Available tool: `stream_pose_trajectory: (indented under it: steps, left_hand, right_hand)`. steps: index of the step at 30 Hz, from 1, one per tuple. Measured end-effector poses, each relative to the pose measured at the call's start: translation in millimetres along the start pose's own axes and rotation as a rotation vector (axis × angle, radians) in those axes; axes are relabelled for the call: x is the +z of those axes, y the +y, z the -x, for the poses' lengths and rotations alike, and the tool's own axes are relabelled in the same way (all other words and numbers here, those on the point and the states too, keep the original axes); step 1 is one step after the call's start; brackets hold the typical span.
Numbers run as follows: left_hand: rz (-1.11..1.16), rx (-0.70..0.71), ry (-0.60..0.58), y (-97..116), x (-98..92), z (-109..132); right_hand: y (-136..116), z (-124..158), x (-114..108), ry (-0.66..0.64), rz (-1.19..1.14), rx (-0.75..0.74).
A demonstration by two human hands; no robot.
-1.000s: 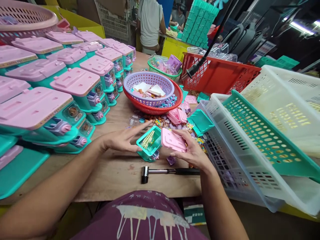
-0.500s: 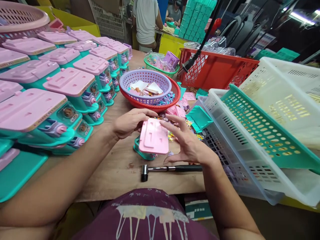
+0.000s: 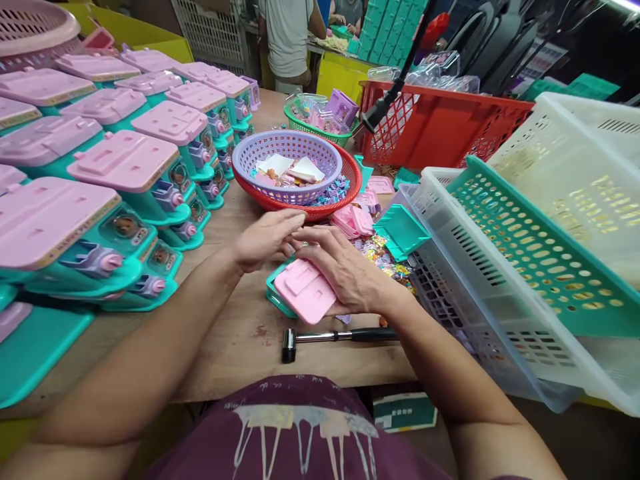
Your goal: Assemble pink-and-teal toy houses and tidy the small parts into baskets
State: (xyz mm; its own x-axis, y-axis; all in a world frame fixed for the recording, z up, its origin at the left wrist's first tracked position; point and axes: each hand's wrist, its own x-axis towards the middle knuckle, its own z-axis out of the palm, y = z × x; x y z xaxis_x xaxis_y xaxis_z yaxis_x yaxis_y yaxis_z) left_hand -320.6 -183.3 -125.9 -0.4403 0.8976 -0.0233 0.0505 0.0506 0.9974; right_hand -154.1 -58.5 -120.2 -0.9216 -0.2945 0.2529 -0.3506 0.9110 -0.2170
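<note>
Around mid-frame, the pink lid [image 3: 306, 291] slants lengthwise down rightward over the teal box [image 3: 274, 298], its right side gripped by the nearer right hand [image 3: 353, 270], the left hand [image 3: 264, 239] beyond its upper edge, hold unclear.

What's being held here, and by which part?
The right hand grips the pink lid along its right edge; whether the left hand holds anything cannot be told.

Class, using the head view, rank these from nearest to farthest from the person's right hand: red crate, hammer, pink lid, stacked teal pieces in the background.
1. Pink lid: touching the right hand, on its left.
2. Hammer: on the table's near side.
3. Red crate: beyond the hand, to the right.
4. Stacked teal pieces: farthest, in the background.
</note>
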Motion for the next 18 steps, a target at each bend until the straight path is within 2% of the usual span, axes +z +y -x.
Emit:
stream_pose_trajectory:
  steps: [2,5,7,9,11,13,18]
  left_hand:
    - [-0.116,0.034,0.002,-7.5,-16.4,18.2]
    - [-0.338,0.054,-0.140,-29.5,-28.3,55.0]
    - [-0.482,0.026,-0.166,-47.8,-21.2,75.9]
    - [-0.556,0.022,-0.063,-64.0,-6.0,87.6]
    - [-0.563,0.040,0.051,-74.7,8.5,90.1]
    - [-0.567,0.069,0.090,-79.2,16.0,87.1]
    - [-0.601,0.101,0.002,-74.2,11.3,76.9]
  right_hand:
    - [9.4,1.5,6.8,0.027,-0.022,0.066]
    - [22.5,2.4,21.3,0.025,-0.005,0.129]
    - [26.1,0.0,29.6,-0.008,0.039,0.111]
    - [25.3,-4.6,34.3,-0.044,0.082,0.079]
    - [22.3,-9.9,35.6,-0.072,0.086,0.039]
    - [19.2,-14.2,35.1,-0.086,0.058,-0.006]
    - [15.7,-18.6,34.7,-0.094,0.028,-0.074]
